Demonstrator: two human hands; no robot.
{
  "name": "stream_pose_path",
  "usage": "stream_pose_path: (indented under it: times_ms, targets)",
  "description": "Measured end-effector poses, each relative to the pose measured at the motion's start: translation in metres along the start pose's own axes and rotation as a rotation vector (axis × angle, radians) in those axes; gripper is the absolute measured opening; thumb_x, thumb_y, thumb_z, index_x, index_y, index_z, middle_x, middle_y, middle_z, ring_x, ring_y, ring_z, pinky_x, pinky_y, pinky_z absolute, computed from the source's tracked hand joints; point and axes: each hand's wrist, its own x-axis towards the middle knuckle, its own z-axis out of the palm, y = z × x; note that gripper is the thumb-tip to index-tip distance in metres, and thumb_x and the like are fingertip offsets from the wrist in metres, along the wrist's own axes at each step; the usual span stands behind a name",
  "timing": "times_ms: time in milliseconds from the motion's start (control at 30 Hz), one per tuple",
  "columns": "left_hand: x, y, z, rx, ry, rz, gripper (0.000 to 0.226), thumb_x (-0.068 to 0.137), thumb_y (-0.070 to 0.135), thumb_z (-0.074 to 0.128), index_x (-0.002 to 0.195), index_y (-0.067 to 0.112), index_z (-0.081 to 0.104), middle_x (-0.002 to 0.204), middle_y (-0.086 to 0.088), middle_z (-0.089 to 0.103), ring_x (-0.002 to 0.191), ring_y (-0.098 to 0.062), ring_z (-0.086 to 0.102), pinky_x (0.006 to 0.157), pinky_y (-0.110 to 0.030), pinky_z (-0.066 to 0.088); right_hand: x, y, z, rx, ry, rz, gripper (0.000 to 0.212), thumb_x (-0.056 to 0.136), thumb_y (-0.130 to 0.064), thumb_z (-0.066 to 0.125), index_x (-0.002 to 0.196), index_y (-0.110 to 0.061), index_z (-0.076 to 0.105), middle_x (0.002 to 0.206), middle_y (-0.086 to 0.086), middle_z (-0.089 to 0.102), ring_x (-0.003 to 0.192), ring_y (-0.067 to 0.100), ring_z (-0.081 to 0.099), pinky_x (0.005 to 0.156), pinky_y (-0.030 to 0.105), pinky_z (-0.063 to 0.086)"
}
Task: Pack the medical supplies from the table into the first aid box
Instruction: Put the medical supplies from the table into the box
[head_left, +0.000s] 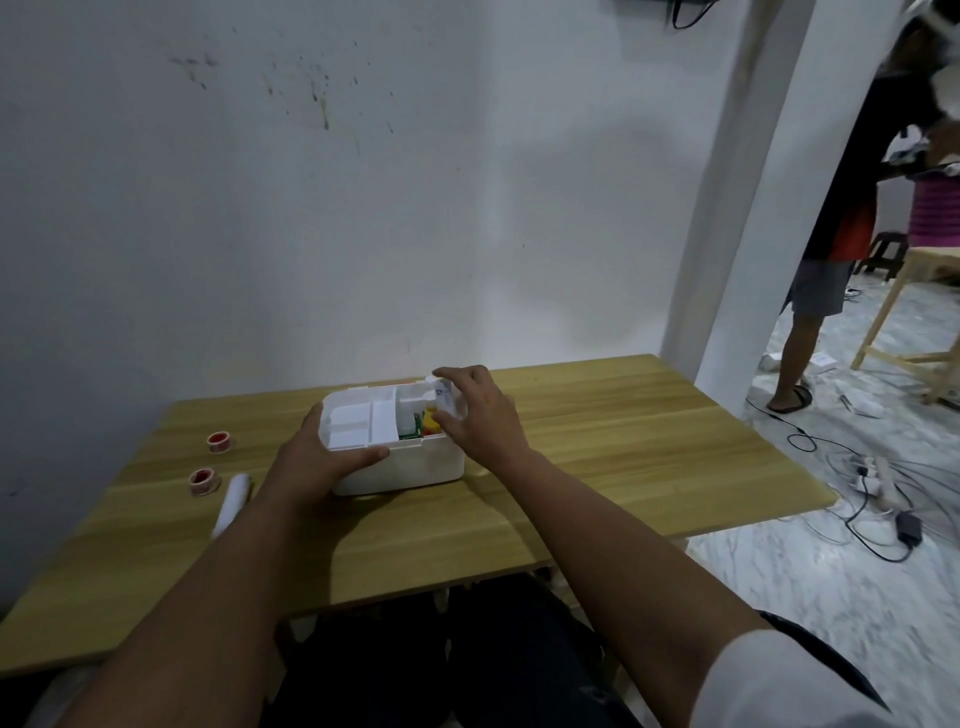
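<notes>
The white first aid box stands open in the middle of the wooden table. A white divided tray covers its left half; green and yellow items show in the right half. My left hand grips the box's front left corner. My right hand is over the box's right end, fingers closed around a small white packet. Two red tape rolls and a white bandage roll lie on the table to the left.
A white wall backs the table. To the right, past a white pillar, a person stands on a marble floor among cables and a power strip. A wooden frame table stands beyond.
</notes>
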Motion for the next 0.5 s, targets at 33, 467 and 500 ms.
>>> stream_pose_path:
  times_ms: [33,467,500]
  targets:
    - [0.000,0.000,0.000,-0.002,0.000,0.001,0.122,0.048,0.079,0.088,0.152,0.041,0.038,0.146,0.010,0.055,0.123,-0.019,0.053,0.079,-0.033,0.050,0.000,0.003,0.000,-0.010,-0.002,-0.008,0.049,0.087,-0.042,0.070,0.133,-0.035,0.058,0.127,-0.004,0.054,0.107,0.018,0.061,0.091,0.050,0.052]
    - [-0.004,0.004,-0.001,0.025,0.010,-0.002,0.117,0.048,0.079,0.087,0.148,0.045,0.038,0.147,0.009,0.054,0.123,-0.019,0.052,0.084,-0.037,0.051,-0.006,0.019,-0.005,-0.310,0.040,-0.205,0.039,0.097,-0.053,0.047,0.099,-0.031,0.079,0.100,-0.011,0.078,0.102,0.016,0.067,0.096,0.046,0.037]
    - [-0.003,0.003,-0.002,0.025,0.010,-0.002,0.119,0.048,0.078,0.087,0.151,0.043,0.038,0.148,0.009,0.054,0.125,-0.020,0.053,0.086,-0.038,0.052,-0.005,0.019,-0.005,-0.287,0.030,-0.199,0.042,0.096,-0.056,0.045,0.097,-0.032,0.079,0.099,-0.012,0.078,0.102,0.016,0.066,0.096,0.046,0.037]
